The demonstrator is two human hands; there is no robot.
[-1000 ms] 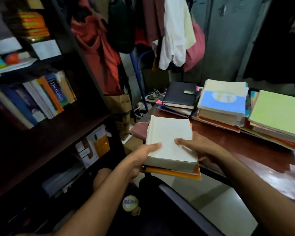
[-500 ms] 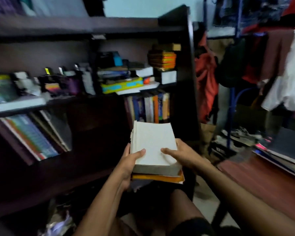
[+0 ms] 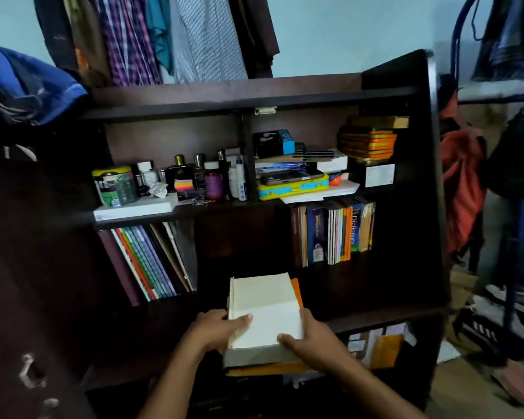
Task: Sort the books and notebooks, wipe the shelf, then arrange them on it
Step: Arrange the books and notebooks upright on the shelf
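Note:
I hold a small stack of books in front of the dark wooden shelf [image 3: 375, 316]. A thick white book [image 3: 265, 309] lies on top and an orange book [image 3: 263, 369] sticks out beneath it. My left hand [image 3: 217, 329] grips the stack's left edge with the thumb on the cover. My right hand [image 3: 310, 343] grips the right side, thumb across the cover. The stack's far end reaches over the middle shelf board, in the gap between leaning notebooks [image 3: 152, 261] on the left and upright books [image 3: 333, 234] on the right.
The upper shelf holds bottles [image 3: 212, 182], a tin [image 3: 115, 186], a yellow and blue case [image 3: 294, 187] and stacked orange boxes [image 3: 368, 143]. Clothes [image 3: 170, 37] hang above the bookcase. A blue metal rack [image 3: 515, 237] with clothing stands to the right.
I have turned from the table to face the bookcase. Both hands carried the stack forward, and its far end now reaches over the middle shelf's gap.

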